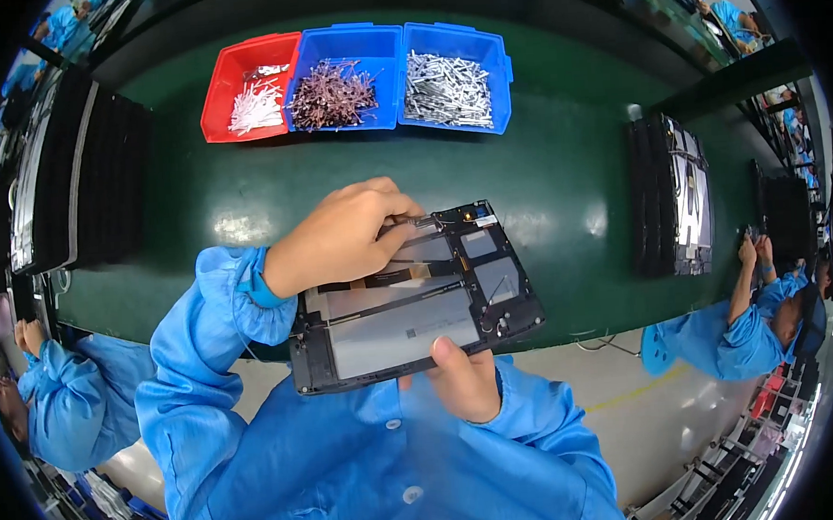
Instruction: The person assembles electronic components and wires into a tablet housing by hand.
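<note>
An opened tablet (397,336) lies tilted in front of my chest, its inside facing up. Silver battery panels, dark flat cables and small circuit parts show in its black frame. My right hand (465,382) grips the near edge, thumb on top and the other fingers underneath. From the left, my left hand (354,233) reaches over the tablet. Its fingertips are pinched together at the far edge, close to the circuit board (471,216). Whatever they hold there is too small or hidden to make out. A blue band circles my left wrist.
On the green table (564,196), a red bin (215,101) and two blue bins (393,87) (500,91) hold many small parts. Stacks of dark devices (73,174) (653,196) stand left and right. Co-workers in blue sit at both sides.
</note>
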The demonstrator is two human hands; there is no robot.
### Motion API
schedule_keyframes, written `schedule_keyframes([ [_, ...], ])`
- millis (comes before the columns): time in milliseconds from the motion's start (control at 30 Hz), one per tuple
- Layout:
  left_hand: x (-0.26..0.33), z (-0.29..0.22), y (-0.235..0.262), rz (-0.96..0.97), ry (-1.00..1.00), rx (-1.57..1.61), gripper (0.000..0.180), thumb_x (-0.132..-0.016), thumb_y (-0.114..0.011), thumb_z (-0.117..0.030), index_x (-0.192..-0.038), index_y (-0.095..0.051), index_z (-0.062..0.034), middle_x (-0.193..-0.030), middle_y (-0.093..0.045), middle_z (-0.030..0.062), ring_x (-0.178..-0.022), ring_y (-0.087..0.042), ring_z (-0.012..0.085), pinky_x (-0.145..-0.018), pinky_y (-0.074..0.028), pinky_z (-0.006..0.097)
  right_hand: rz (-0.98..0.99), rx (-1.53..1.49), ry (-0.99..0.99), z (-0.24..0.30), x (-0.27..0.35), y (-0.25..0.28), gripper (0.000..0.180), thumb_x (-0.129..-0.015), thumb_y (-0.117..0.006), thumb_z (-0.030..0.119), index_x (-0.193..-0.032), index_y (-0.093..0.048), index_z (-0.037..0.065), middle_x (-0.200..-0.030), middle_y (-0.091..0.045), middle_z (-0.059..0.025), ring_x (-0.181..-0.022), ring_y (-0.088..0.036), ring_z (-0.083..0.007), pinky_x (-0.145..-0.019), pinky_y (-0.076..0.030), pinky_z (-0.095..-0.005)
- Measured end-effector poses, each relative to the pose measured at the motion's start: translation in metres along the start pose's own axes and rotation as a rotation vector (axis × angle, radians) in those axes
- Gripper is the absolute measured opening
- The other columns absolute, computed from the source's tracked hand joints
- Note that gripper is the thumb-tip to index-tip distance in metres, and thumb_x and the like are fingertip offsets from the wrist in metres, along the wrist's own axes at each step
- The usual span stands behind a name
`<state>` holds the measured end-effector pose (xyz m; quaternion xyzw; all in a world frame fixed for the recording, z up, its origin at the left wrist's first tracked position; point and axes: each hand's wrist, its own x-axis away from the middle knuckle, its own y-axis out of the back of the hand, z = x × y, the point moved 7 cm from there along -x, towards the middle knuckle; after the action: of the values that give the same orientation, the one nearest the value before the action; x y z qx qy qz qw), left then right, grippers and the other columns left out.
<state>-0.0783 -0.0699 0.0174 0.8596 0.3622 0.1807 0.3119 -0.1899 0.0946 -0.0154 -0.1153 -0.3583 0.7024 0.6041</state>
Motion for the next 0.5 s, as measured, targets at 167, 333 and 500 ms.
schedule_keyframes([
  [167,0.0,-0.004,0.007,-0.077,-0.002,0.069,0.027,-0.091,-0.066,-0.007,-0.118,-0.072,-0.0038,-0.101,-0.069,0.0156,-0.092,-0.067,0.035,-0.081,-0.054,0.043,-0.016,0.015,-0.037,0.012,-0.005,-0.01,0.03,-0.108,-0.051,0.022,-0.119,-0.061,-0.004,-0.107,-0.068,-0.0132,-0.088,-0.064,-0.0196,-0.079,-0.053,-0.0337],
  [333,0.005,-0.013,0.006,-0.114,-0.134,-0.085,0.029,-0.09,-0.065,-0.005,-0.118,-0.072,-0.0051,-0.1,-0.068,0.0154,-0.091,-0.067,0.0351,-0.08,-0.054,0.043,-0.008,0.011,-0.031,0.012,-0.004,-0.012,0.033,-0.109,-0.05,0.025,-0.119,-0.061,-0.004,-0.106,-0.067,-0.0124,-0.088,-0.064,-0.019,-0.08,-0.053,-0.0334],
  [500,0.006,-0.018,0.005,-0.118,-0.194,-0.182,0.03,-0.088,-0.066,-0.006,-0.118,-0.073,-0.0052,-0.097,-0.067,0.0154,-0.09,-0.066,0.0352,-0.079,-0.054,0.044,-0.012,0.034,-0.054,0.014,-0.005,-0.009,0.032,-0.108,-0.051,0.025,-0.118,-0.062,-0.003,-0.106,-0.068,-0.012,-0.087,-0.064,-0.0185,-0.079,-0.053,-0.0332],
])
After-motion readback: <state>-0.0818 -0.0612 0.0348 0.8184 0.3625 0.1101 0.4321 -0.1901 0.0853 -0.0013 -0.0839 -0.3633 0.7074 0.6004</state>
